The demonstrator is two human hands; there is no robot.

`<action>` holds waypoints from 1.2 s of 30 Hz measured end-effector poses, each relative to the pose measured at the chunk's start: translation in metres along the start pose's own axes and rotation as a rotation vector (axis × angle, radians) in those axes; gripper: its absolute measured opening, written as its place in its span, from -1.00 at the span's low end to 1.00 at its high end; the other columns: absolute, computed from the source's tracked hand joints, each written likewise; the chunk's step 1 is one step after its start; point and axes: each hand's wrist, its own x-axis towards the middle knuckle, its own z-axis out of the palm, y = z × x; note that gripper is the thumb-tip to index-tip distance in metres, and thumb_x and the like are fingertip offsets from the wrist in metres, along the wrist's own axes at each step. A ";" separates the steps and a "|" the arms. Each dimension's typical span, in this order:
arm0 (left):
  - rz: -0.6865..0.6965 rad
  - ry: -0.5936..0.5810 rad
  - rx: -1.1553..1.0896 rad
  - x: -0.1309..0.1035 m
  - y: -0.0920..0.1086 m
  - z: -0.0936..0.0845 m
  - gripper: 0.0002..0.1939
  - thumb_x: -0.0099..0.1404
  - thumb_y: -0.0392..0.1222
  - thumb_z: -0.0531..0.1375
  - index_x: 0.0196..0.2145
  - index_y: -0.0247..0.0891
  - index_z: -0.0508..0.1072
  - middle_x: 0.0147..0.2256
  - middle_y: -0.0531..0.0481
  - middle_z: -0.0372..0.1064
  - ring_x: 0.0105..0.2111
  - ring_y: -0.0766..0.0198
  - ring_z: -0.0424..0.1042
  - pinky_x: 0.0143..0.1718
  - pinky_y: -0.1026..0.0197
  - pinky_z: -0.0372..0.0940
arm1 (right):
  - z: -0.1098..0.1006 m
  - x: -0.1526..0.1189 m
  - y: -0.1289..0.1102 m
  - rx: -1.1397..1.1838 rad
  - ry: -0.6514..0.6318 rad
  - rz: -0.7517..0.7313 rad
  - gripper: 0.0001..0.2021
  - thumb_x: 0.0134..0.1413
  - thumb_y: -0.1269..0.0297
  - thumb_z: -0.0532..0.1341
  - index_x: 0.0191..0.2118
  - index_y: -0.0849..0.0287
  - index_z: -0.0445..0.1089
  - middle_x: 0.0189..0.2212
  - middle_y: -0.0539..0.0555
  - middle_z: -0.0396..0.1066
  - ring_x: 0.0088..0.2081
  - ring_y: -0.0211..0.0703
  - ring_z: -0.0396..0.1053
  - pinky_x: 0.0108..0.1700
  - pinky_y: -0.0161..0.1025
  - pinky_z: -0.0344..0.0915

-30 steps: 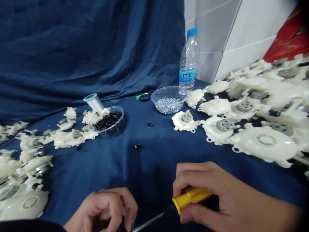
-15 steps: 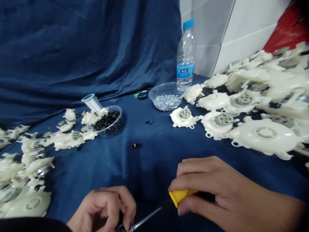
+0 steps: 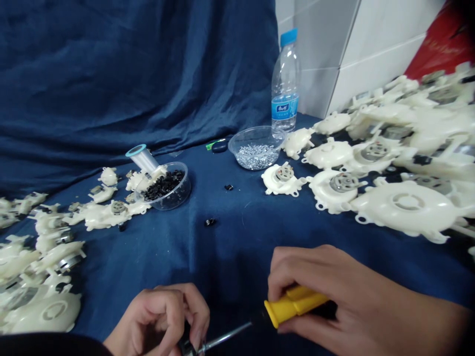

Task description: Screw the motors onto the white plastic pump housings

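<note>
My right hand (image 3: 315,291) is closed round the yellow handle of a screwdriver (image 3: 297,305). Its thin metal shaft (image 3: 230,336) slants down to the left, and its tip reaches my left fingertips. With curled fingers, my left hand (image 3: 163,316) pinches a small black part (image 3: 187,347) near the bottom edge; most of that part is hidden by the fingers. Two similar small black pieces (image 3: 210,222) lie on the blue cloth ahead of my hands.
A clear tub (image 3: 181,198) of black pieces stands left, beside a spool (image 3: 143,157). Farther back are a bowl (image 3: 241,160) of small metal screws and a water bottle (image 3: 285,89). White plastic housings with motors (image 3: 404,207) are piled right; more housings (image 3: 48,309) lie left.
My right fingers have shifted on the screwdriver handle, baring more of the yellow, and the hand sits slightly farther right. My left hand stays nearly in place.
</note>
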 end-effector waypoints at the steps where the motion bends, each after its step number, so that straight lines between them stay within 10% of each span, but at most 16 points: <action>1: -0.004 -0.003 -0.004 0.000 -0.001 -0.001 -0.41 0.25 -0.06 0.38 -0.63 -0.27 0.06 -0.39 -0.02 0.36 -0.40 0.32 0.34 -0.41 0.31 0.18 | 0.001 0.000 0.001 0.003 0.001 -0.013 -0.85 0.11 0.36 0.38 -0.20 0.05 0.46 -0.29 -0.12 0.49 -0.30 -0.32 0.44 -0.24 -0.40 0.29; 14: 0.071 -0.060 0.012 0.005 -0.002 -0.004 -0.49 0.29 -0.09 0.35 -0.60 -0.26 0.13 -0.40 -0.03 0.38 -0.37 0.29 0.37 -0.33 0.27 0.22 | 0.002 0.000 0.001 -0.042 -0.010 -0.073 -0.87 0.15 0.43 0.33 -0.23 0.06 0.44 -0.32 -0.13 0.49 -0.30 -0.34 0.45 -0.22 -0.39 0.26; 20: 0.015 -0.054 -0.021 0.001 -0.005 -0.005 -0.48 0.27 -0.15 0.37 -0.60 -0.27 0.10 -0.35 0.00 0.37 -0.36 0.32 0.34 -0.37 0.32 0.20 | 0.005 -0.002 0.002 -0.144 -0.016 -0.091 -0.88 0.27 0.17 0.27 -0.14 0.02 0.51 -0.35 -0.09 0.51 -0.32 -0.25 0.47 -0.24 -0.27 0.25; 36: 0.068 -0.061 0.007 0.003 -0.004 -0.004 -0.50 0.31 -0.15 0.33 -0.59 -0.26 0.11 -0.38 -0.03 0.35 -0.36 0.31 0.37 -0.33 0.30 0.24 | 0.004 -0.001 0.005 -0.056 -0.019 -0.058 -0.84 0.14 0.40 0.36 -0.19 0.06 0.42 -0.27 -0.13 0.48 -0.25 -0.32 0.45 -0.20 -0.37 0.25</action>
